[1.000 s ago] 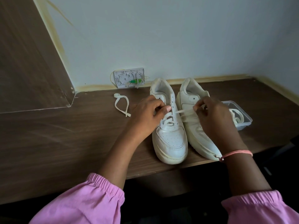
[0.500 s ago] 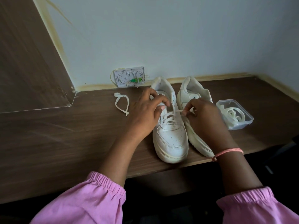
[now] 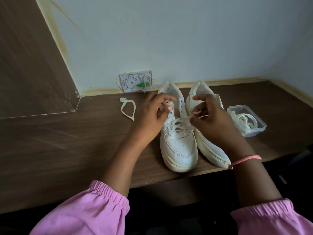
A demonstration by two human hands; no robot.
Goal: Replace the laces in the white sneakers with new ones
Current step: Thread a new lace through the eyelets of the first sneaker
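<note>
Two white sneakers sit side by side on the brown wooden bench (image 3: 67,141), toes toward the edge nearest the person. The left sneaker (image 3: 178,143) has a white lace (image 3: 177,123) crossed through only its lower eyelets, the upper ones are bare. Left hand (image 3: 152,119) is over that shoe's left side with its fingers (image 3: 166,99) curled at the eyelet row, looks like it's pinching the lace there but I can't tell for sure. Right hand (image 3: 211,121) pinches the other lace end between thumb and fingertips, just above the crossed part. The right sneaker (image 3: 208,146) is mostly hidden behind that hand. A loose lace (image 3: 127,108) lies on the bench left of the shoes, and a clear plastic tub (image 3: 257,128) with more laces coiled inside sits to the right.
</note>
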